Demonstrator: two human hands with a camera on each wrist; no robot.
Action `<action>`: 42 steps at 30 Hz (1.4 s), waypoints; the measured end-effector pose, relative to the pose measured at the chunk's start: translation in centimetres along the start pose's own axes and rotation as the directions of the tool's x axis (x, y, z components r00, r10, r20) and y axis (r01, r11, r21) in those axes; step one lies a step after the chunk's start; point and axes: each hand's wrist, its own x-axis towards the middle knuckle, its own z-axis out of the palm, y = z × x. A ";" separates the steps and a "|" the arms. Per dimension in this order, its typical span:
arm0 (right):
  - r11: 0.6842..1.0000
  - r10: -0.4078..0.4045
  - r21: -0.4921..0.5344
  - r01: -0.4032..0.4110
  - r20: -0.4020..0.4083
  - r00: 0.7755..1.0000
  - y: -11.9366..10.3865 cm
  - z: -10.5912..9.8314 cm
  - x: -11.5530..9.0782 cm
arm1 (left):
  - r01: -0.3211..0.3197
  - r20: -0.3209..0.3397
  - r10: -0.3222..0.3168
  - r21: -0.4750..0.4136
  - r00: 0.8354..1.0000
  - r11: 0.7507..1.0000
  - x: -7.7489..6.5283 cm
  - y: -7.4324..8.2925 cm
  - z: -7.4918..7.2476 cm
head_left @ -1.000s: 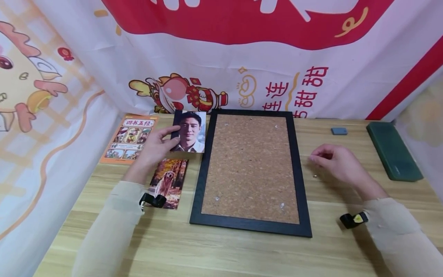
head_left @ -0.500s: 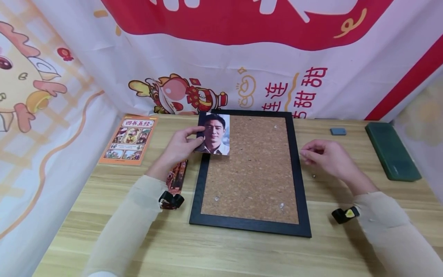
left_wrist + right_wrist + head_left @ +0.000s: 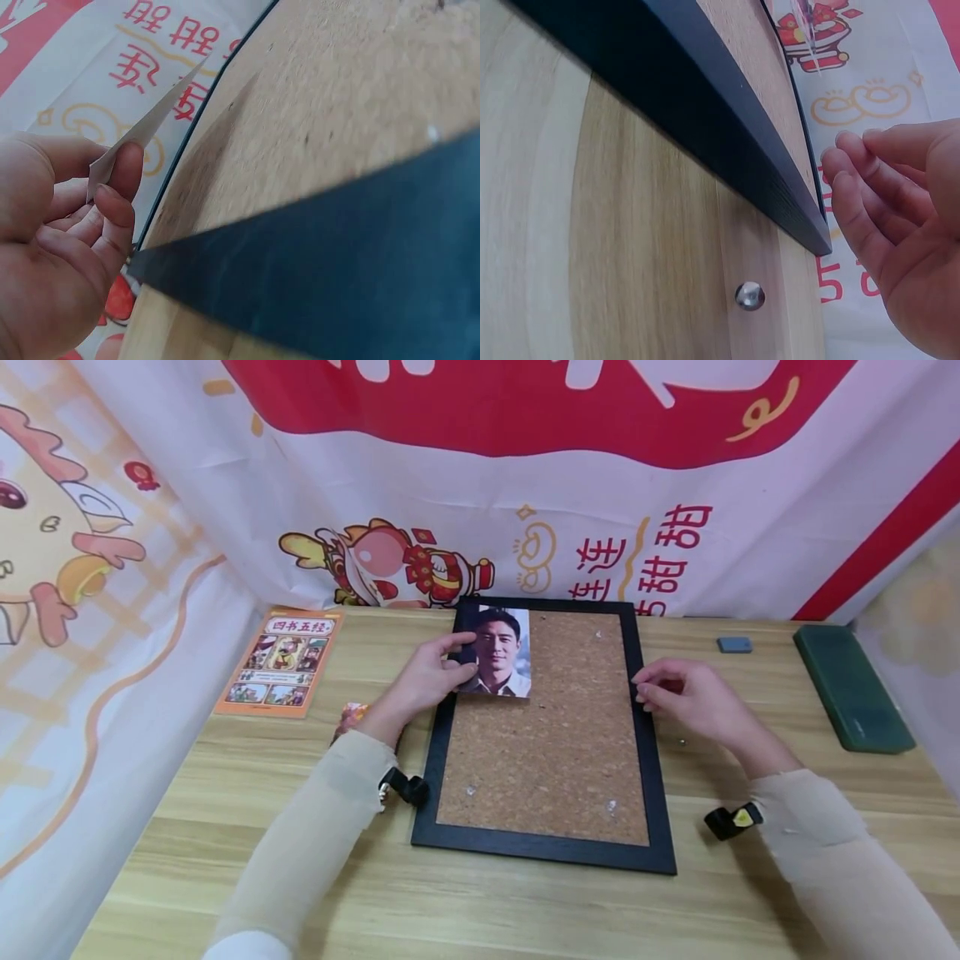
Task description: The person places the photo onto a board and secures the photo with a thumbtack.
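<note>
My left hand (image 3: 435, 675) pinches the left edge of a portrait photo (image 3: 501, 653) between thumb and fingers. The photo is over the upper left of a black-framed corkboard (image 3: 555, 760). In the left wrist view, the photo (image 3: 150, 124) stands tilted above the cork, casting a shadow. Beside the board's right edge, my right hand (image 3: 686, 697) has its thumb and index fingertips close together; no held thing shows there, though something tiny could be hidden. A small round metal tack (image 3: 750, 295) lies on the table near that hand. Under my left wrist, a dog photo (image 3: 351, 717) is mostly covered.
An orange booklet (image 3: 279, 664) lies at the left. A small blue block (image 3: 734, 645) and a long green case (image 3: 853, 687) lie at the right. The table (image 3: 360, 893) runs back to a printed cloth backdrop (image 3: 465, 485). Several small marks or pins dot the cork.
The left hand has carried the portrait photo rightward, from beside the frame to over the cork. The right hand has shifted left to the board's edge. The tack has stayed put.
</note>
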 end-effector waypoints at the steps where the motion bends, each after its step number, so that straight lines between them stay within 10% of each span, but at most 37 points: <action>1: 1.000 -0.002 0.000 0.002 0.002 1.000 0.0 0.1 0.0 | -0.003 0.005 0.003 0.001 1.000 1.000 0.2 0.1 0.2; 11: 0.998 -0.068 -0.008 0.068 -0.007 0.998 -0.4 0.6 0.4 | 0.057 0.047 -0.061 0.067 0.997 0.996 1.7 0.7 2.4; 22: 0.996 -0.085 0.001 0.085 0.007 0.996 -1.1 1.4 0.9 | -0.029 0.050 0.020 0.172 0.999 0.985 3.4 1.1 4.1; 32: 0.997 -0.078 0.006 0.078 0.024 0.997 -1.2 2.1 1.7 | -0.085 0.080 0.058 0.387 0.995 0.918 5.0 1.6 5.2; 42: 0.998 -0.011 0.068 0.007 0.063 0.998 -1.7 2.5 3.4 | -0.057 0.076 0.028 0.416 0.997 0.907 5.6 1.7 5.7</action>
